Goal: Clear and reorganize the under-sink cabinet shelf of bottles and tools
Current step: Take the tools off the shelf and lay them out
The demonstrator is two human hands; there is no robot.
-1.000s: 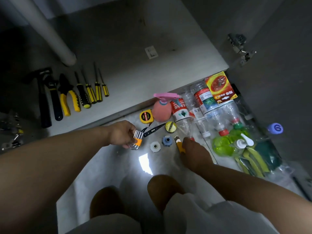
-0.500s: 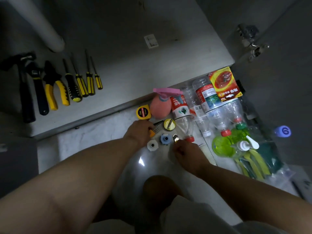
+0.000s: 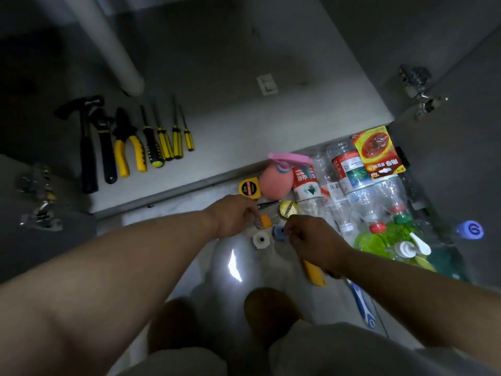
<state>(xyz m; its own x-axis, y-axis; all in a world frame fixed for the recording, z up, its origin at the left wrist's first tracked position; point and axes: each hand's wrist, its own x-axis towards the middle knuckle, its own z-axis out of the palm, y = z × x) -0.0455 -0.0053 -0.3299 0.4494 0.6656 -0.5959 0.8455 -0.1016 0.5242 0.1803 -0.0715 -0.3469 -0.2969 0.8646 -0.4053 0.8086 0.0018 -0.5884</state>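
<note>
Beside the shelf's (image 3: 244,131) front edge, the left hand (image 3: 235,215) pinches an orange hex-key set (image 3: 265,221). The right hand (image 3: 311,240) grips a yellow utility knife (image 3: 314,274). Pliers (image 3: 138,153) lie toward the shelf's left end.

On the grey shelf (image 3: 244,126) a hammer (image 3: 86,147), wrench (image 3: 106,153), pliers (image 3: 127,153) and four screwdrivers (image 3: 162,142) lie side by side; bottles (image 3: 349,169) crowd the floor (image 3: 189,267).

We're only getting one view here, a wide-angle cam riding on the head, so nothing's overlapping. It's pointing forward and steeply down, sitting close over the floor (image 3: 168,223), with the front edge of the cabinet shelf (image 3: 244,126) crossing mid-frame and knees (image 3: 268,310) poking in at the bottom.
</note>
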